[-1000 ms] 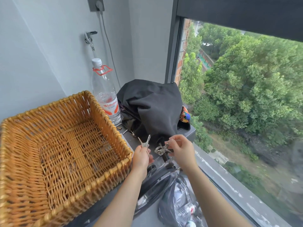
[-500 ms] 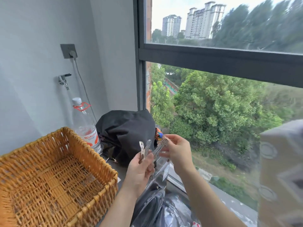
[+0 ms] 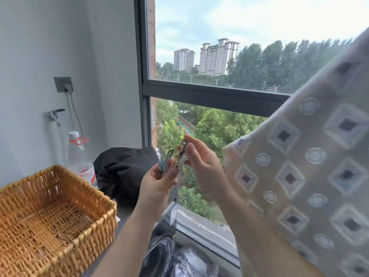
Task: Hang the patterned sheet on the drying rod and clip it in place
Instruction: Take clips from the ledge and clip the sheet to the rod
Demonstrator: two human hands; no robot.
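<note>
Legend. At 8 o'clock: rectangular woven wicker basket [image 3: 89, 185] on the grey surface [image 3: 122, 210]. Toward 10 o'clock of it stand a clear plastic water bottle [image 3: 81, 162] and a black fabric bag [image 3: 123, 170]. Centre: left hand [image 3: 159, 184] grips a silver metal clip [image 3: 164, 162]. Just beside it, the right hand [image 3: 201, 166] pinches a second metal clip [image 3: 182, 154]. At 3 o'clock: pale diamond-and-circle patterned sheet [image 3: 309, 166], hanging, blurred.
</note>
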